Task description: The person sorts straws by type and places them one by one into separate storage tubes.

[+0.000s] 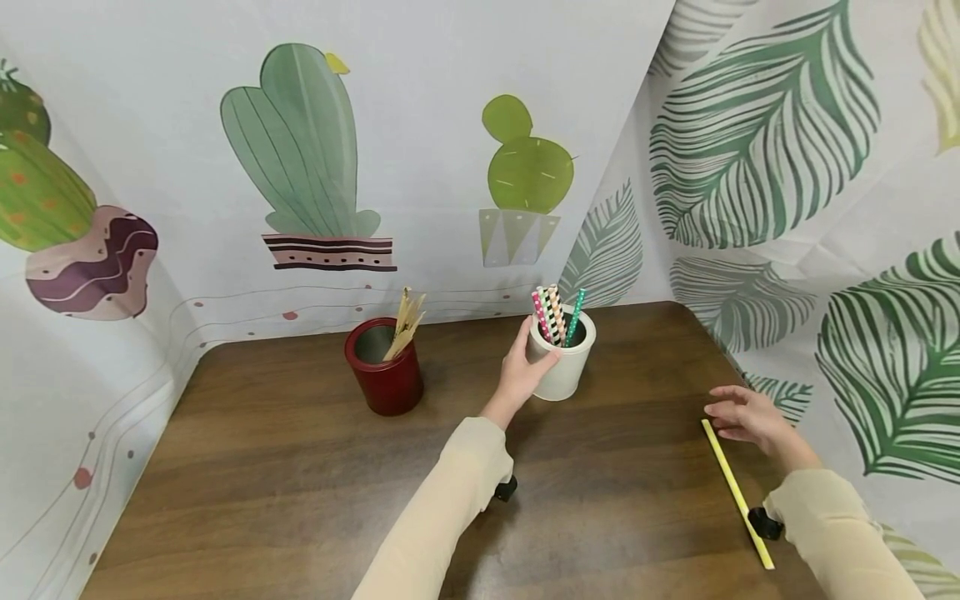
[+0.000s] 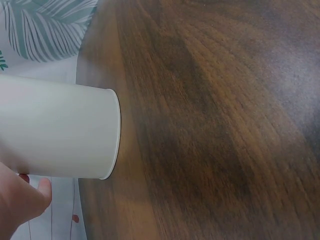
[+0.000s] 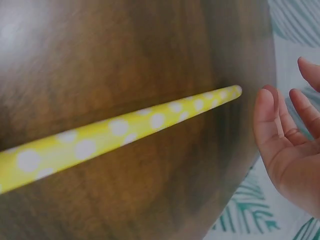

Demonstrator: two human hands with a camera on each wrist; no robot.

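Note:
My left hand (image 1: 517, 372) grips the left side of a white canister (image 1: 567, 373), thumb at the front and fingers along the far left. Several patterned paper straws (image 1: 550, 317) stand in it, leaning left, with a teal dotted straw (image 1: 576, 317) apart at the right. In the left wrist view, the canister (image 2: 55, 130) hides most of the fingers. A yellow straw with white dots (image 3: 155, 120) lies on the table at the right. Beyond its far end, my right hand (image 1: 750, 419) hovers with loosely bent fingers, thumb and fingers apart, holding nothing.
A dark red canister (image 1: 390, 385) with several thin straw-coloured strips (image 1: 406, 325) stands left of the white one. The brown wooden table (image 1: 300, 467) ends at a printed cloth backdrop (image 1: 435, 167) behind and on both sides.

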